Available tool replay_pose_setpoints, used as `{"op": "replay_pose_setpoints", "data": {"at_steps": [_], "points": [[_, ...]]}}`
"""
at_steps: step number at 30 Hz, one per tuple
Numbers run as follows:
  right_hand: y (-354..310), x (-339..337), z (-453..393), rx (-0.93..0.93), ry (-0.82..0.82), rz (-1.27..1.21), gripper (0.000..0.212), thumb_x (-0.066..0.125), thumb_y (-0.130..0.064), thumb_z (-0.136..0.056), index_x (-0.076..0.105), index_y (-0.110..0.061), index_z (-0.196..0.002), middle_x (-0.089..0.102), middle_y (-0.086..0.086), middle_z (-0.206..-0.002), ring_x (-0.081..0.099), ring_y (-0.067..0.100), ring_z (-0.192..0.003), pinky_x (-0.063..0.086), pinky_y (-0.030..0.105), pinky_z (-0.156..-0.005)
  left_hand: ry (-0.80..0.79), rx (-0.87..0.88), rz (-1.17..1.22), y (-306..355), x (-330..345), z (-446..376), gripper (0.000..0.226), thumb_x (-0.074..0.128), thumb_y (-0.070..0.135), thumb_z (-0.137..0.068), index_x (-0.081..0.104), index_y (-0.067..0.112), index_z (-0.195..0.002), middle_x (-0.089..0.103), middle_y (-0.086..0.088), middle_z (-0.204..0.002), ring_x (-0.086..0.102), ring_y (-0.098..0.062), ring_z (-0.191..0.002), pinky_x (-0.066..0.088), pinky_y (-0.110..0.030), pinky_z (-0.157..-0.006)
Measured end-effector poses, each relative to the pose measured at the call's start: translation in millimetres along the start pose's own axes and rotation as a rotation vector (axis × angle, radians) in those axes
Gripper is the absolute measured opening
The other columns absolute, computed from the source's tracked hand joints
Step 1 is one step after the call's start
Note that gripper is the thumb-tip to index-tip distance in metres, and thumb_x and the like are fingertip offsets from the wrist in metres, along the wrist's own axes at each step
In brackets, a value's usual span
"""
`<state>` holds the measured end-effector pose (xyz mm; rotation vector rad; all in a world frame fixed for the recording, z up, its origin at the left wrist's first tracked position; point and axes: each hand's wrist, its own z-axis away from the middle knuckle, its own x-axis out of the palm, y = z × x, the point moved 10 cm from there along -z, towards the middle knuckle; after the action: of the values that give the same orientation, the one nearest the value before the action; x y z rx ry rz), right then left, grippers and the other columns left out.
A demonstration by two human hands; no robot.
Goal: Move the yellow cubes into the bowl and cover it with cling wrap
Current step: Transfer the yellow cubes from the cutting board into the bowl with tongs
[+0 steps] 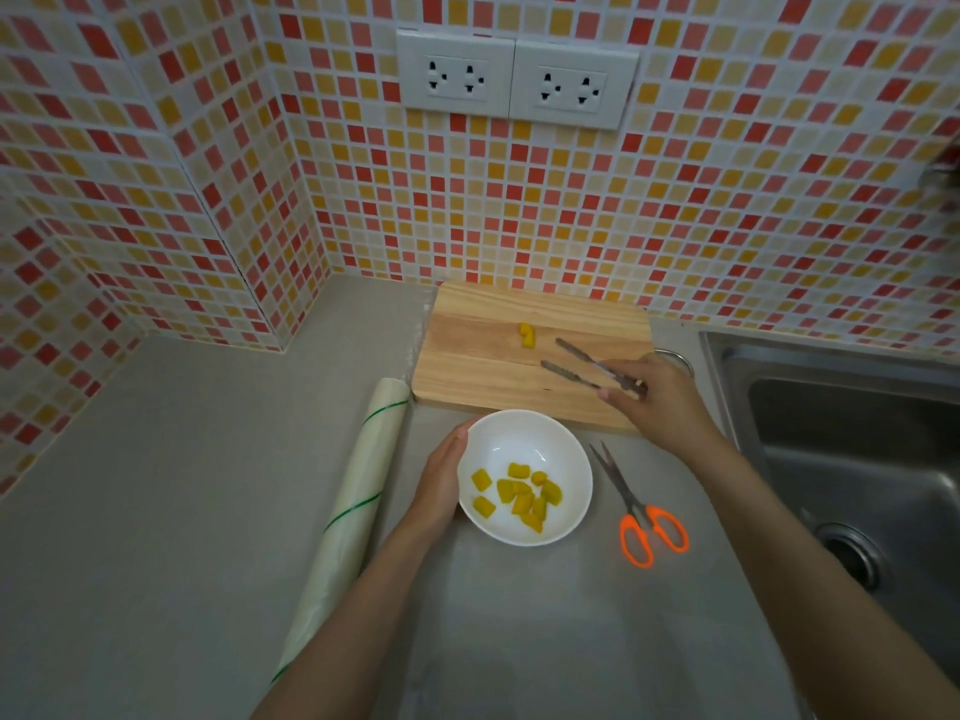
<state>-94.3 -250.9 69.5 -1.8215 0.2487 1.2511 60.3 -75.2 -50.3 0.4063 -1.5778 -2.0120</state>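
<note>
A white bowl stands on the grey counter and holds several yellow cubes. My left hand cups the bowl's left side. A last small clump of yellow cubes lies on the wooden cutting board behind the bowl. My right hand holds metal tongs over the board, their tips spread apart and pointing left, a short way right of that clump. A roll of cling wrap with green stripes lies left of the bowl.
Orange-handled scissors lie right of the bowl. A steel sink fills the right side. The tiled wall with two power sockets rises behind the board, and a tiled corner juts out at the left.
</note>
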Motion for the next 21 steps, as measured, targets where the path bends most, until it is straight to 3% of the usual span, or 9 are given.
{"op": "replay_pose_setpoints", "data": {"at_steps": [3,8,14,17,21], "points": [[15.0,15.7,-28.5,0.127,0.029,-0.004,0.028,0.066,-0.025,-0.083,0.069,-0.011,-0.108,0.066,0.015,-0.090,0.058,0.029,-0.084,0.047,0.037,-0.072,-0.003,-0.005,-0.017,-0.5,0.0,0.1,0.031,0.035,0.026,-0.100,0.065,0.035,-0.104,0.069,0.012,-0.106,0.063,-0.004,-0.099,0.050,-0.023,-0.086],[26.2,46.4,-60.1,0.283,0.007,-0.039,0.020,0.063,-0.027,-0.084,0.072,-0.012,-0.092,0.058,0.003,-0.069,0.053,0.023,-0.069,0.033,0.029,-0.053,0.012,-0.034,-0.022,-1.8,-1.0,-0.2,0.030,0.038,0.028,-0.099,0.066,0.037,-0.103,0.070,0.013,-0.104,0.065,0.001,-0.093,0.051,-0.021,-0.080],[28.9,72.9,-75.1,0.341,-0.027,-0.032,0.022,0.058,-0.030,-0.087,0.073,-0.019,-0.098,0.065,0.007,-0.078,0.059,0.029,-0.081,0.038,0.031,-0.064,-0.018,-0.010,0.011,2.6,1.3,3.5,0.034,0.033,0.024,-0.101,0.062,0.019,-0.118,0.067,-0.002,-0.118,0.062,-0.013,-0.109,0.048,-0.030,-0.095],[31.8,75.0,-73.5,0.347,0.004,-0.035,0.023,0.057,-0.033,-0.088,0.072,-0.023,-0.102,0.072,0.011,-0.093,0.062,0.032,-0.091,0.045,0.035,-0.072,-0.022,-0.003,-0.005,1.8,1.0,2.4,0.032,0.033,0.024,-0.101,0.063,0.025,-0.114,0.068,0.004,-0.114,0.063,-0.007,-0.105,0.049,-0.025,-0.091],[33.1,65.5,-64.6,0.330,0.059,-0.094,0.023,0.060,-0.029,-0.088,0.072,-0.018,-0.104,0.073,0.012,-0.095,0.063,0.031,-0.091,0.047,0.035,-0.073,-0.018,-0.003,-0.022,-0.8,0.1,0.4,0.032,0.035,0.025,-0.100,0.065,0.033,-0.107,0.072,0.015,-0.103,0.065,0.001,-0.097,0.052,-0.015,-0.081]]}}
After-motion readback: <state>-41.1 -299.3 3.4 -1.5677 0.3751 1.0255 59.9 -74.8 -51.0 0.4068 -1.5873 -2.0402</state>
